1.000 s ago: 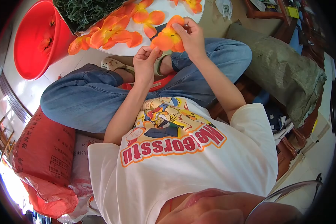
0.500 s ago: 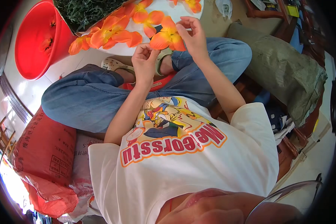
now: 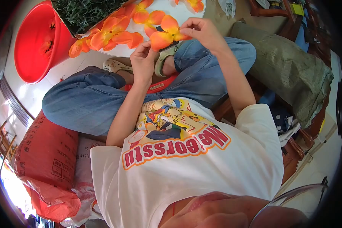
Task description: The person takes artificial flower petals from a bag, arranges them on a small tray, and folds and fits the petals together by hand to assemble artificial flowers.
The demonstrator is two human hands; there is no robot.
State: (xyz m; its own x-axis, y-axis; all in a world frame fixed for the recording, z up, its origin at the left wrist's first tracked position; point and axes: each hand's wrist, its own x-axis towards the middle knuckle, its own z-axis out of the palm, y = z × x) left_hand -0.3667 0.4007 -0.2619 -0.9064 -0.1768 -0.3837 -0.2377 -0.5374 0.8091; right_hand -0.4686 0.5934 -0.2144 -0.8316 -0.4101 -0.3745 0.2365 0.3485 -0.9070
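Observation:
An orange-and-yellow artificial flower with broad petals is spread between both hands, over the edge of a round white surface. My left hand is closed, thumb and fingers pinching its lower left petal. At its right side my right hand pinches another petal between thumb and forefinger, the other fingers curled. A small dark flat piece shows partly behind the petals; I cannot make out what it is. More orange flowers lie on the white table, just left of the held one.
A box of dark green artificial foliage sits at the table's upper left. Beside it a red bucket holds a few orange flowers. A green woven sack lies at right, a red sack at left.
The flower has turned and shifted slightly left, exposing the dark piece beneath. My right hand has rotated, moving right and lower at the wrist; my left hand has moved slightly left.

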